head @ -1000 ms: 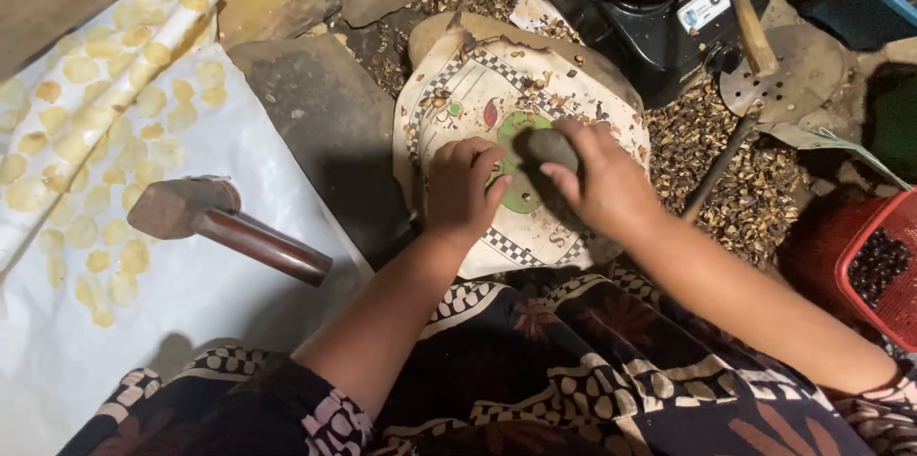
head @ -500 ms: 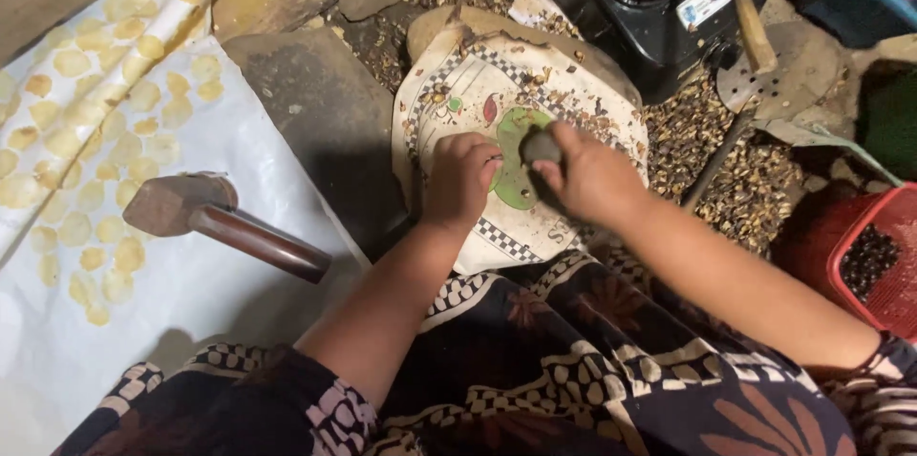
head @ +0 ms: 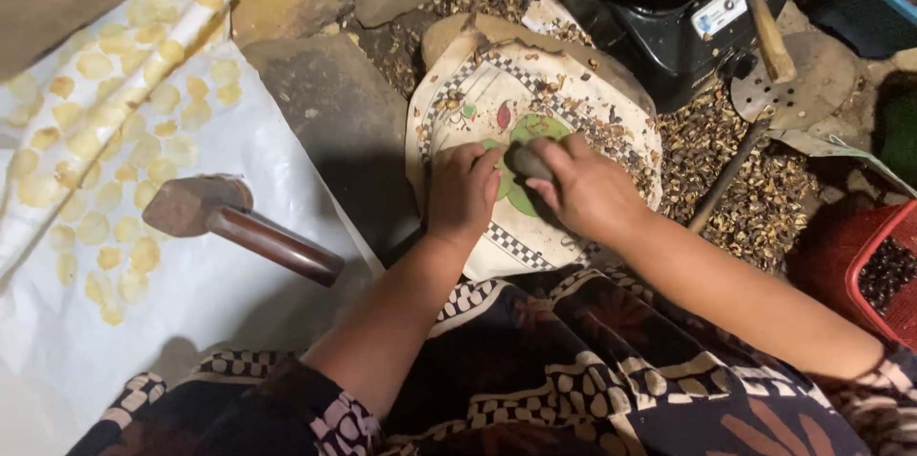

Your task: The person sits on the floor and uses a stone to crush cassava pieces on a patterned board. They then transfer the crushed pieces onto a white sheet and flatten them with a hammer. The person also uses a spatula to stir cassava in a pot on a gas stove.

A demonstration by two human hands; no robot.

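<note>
R hand point(head: 590, 190) grip shut on dark stone point(head: 527, 161), axis pointing up-left; L hand point(head: 462, 190) flat on cloth point(head: 449, 122)

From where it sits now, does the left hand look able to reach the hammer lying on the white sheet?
Probably yes. The left hand rests on the patterned cloth, holding nothing visible, and the hammer lies to its left on the white sheet, with nothing between them.

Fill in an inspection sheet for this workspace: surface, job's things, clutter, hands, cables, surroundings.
Surface: patterned cloth over a slab, on the ground.
Job's things: dark stone on a green disc.
Clutter: husks strewn around; mallet on the white sheet, beside pale flat discs.
Hands: right hand grips the stone; left hand rests on the cloth beside it.
Cables: nothing seen.
Surroundings: black stove, red basket, perforated ladle.
</note>
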